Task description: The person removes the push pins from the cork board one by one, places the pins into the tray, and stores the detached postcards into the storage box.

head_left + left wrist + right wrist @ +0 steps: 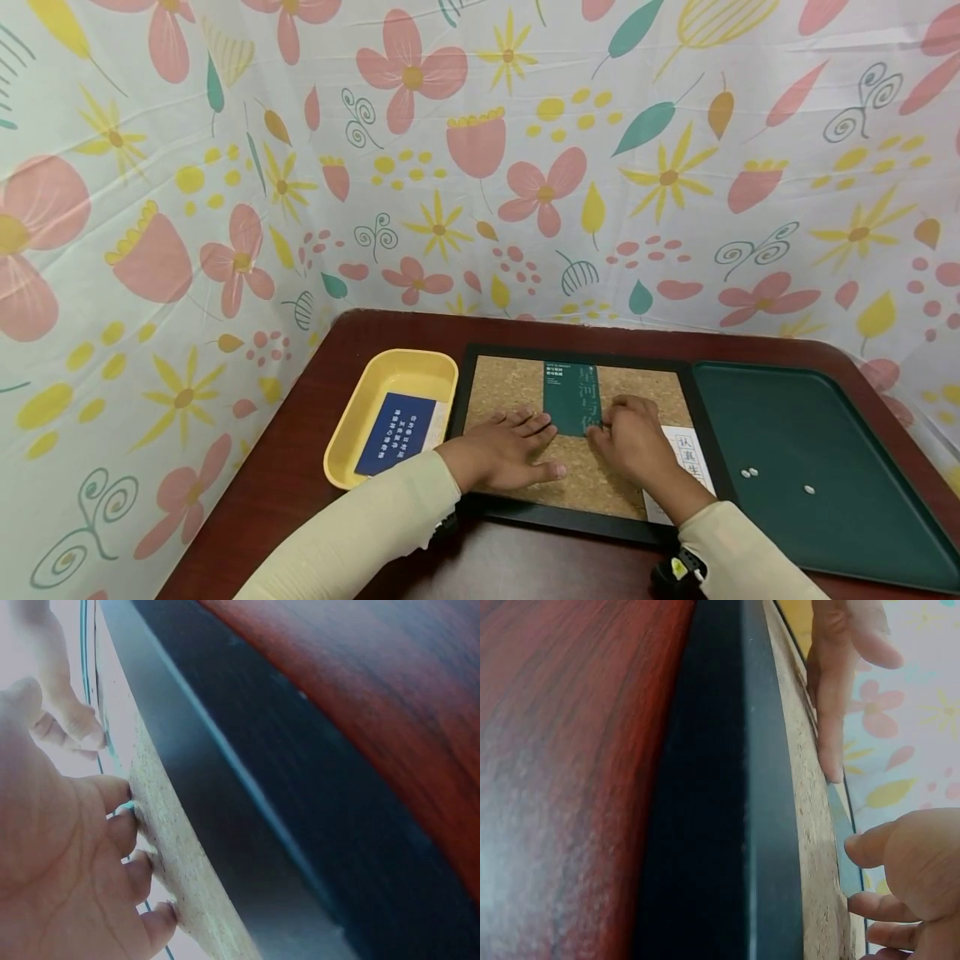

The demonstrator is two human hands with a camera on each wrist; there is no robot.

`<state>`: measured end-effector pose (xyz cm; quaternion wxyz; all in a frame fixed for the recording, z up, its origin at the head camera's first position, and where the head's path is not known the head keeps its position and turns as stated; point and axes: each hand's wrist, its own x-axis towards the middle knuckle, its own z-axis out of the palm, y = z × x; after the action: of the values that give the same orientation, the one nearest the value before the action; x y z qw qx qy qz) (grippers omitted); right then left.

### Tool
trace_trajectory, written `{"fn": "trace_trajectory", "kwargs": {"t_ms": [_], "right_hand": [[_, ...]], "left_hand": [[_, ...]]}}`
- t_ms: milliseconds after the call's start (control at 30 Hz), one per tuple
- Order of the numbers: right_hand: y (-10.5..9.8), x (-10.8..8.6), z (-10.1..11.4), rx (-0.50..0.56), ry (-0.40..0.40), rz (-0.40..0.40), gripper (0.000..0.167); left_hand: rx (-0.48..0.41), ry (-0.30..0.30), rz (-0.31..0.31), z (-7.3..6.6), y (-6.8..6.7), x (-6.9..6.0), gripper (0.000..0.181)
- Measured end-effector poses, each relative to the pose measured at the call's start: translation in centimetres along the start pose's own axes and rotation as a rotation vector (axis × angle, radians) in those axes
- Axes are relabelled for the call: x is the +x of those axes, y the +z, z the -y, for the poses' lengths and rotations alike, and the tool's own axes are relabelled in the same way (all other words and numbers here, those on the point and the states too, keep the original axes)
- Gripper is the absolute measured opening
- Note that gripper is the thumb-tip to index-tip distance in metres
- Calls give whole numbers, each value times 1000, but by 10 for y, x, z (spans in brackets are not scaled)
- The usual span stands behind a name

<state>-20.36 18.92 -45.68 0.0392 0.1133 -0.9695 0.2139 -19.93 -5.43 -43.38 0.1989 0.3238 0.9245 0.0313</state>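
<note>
A dark green card (572,400) with pale print lies on the cork board (510,375), which has a black frame (247,802). My left hand (513,450) rests palm down on the cork with its fingers spread, and its fingertips touch the card's left edge. At the card's lower right edge is my right hand (633,437), its thumb against the corner. In the right wrist view, the right hand's thumb (866,847) and forefinger stand apart at the card's edge. A white card (686,458) with handwritten-style characters lies on the cork, partly hidden under the right forearm.
Left of the board stands a yellow tray (341,429) with a blue card (397,433) inside. On the right, a dark green tray (787,417) bears a few small white pieces (809,489). A flower-print cloth (525,167) hangs behind the dark red table (300,408).
</note>
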Motion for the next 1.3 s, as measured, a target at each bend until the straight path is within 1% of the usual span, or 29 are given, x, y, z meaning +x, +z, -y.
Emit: {"fn": "trace_trajectory", "kwargs": {"t_ms": [100, 233, 333, 433, 600, 667, 767, 867, 1100, 1300], "right_hand": [[1, 2, 0, 16, 17, 18, 29], [0, 3, 1, 78, 53, 32, 24], [0, 3, 0, 111, 72, 25, 28], [0, 3, -1, 120, 74, 2, 34], [-3, 1, 1, 191, 90, -35, 29], [-5, 0, 1, 231, 117, -22, 30], [-9, 0, 3, 277, 150, 19, 32], [-11, -1, 3, 314, 163, 56, 33], [-12, -2, 0, 394, 191, 83, 33], [-10, -3, -1, 546, 244, 103, 29]], "left_hand": [[-4, 0, -1, 0, 0, 0, 88], [-10, 3, -1, 0, 0, 0, 88], [-14, 5, 1, 0, 0, -1, 89], [-15, 7, 3, 0, 1, -1, 90], [-18, 6, 10, 1, 1, 0, 91], [-20, 5, 10, 1, 1, 0, 92], [-24, 7, 8, 1, 1, -1, 91], [-29, 7, 7, 1, 0, -1, 91], [-32, 3, 7, 1, -1, -2, 91], [-36, 12, 3, 1, -2, -2, 90]]}}
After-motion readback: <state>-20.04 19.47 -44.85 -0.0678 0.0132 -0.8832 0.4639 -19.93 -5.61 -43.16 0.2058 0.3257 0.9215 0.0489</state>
